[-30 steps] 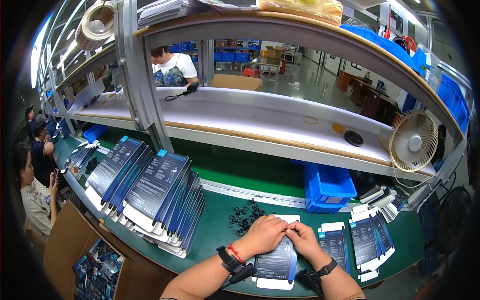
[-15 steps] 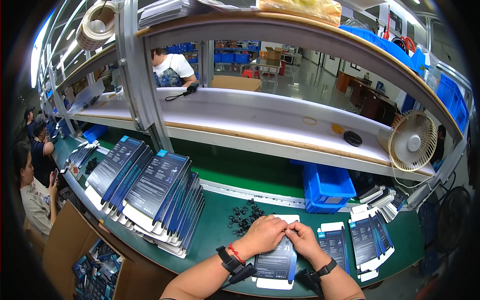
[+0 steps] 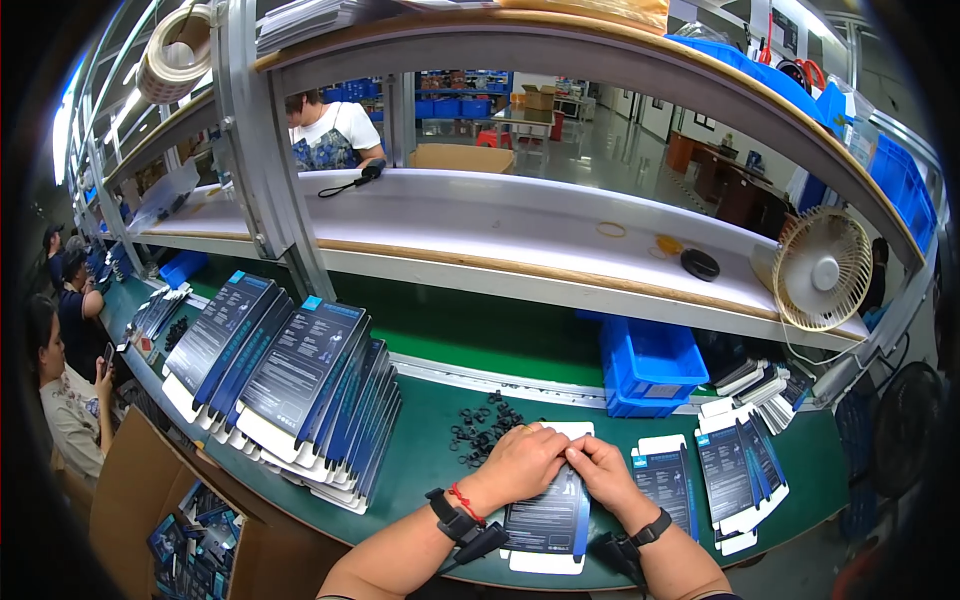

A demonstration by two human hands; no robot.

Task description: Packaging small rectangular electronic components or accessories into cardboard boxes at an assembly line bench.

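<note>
Both hands, left hand (image 3: 520,462) and right hand (image 3: 598,475), pressed together, pinching the top of a dark flat package (image 3: 545,520) lying on the green tabletop (image 3: 430,480). Small black rings (image 3: 485,428) just beside. Blue bin (image 3: 650,365) behind.

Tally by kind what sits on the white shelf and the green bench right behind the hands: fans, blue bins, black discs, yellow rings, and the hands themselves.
Hands: 2, left hand and right hand, both on one dark packaging card
White desk fan: 1
Blue bin: 1
Black disc: 1
Yellow rings: 2, the second less clear
Total: 8
</note>
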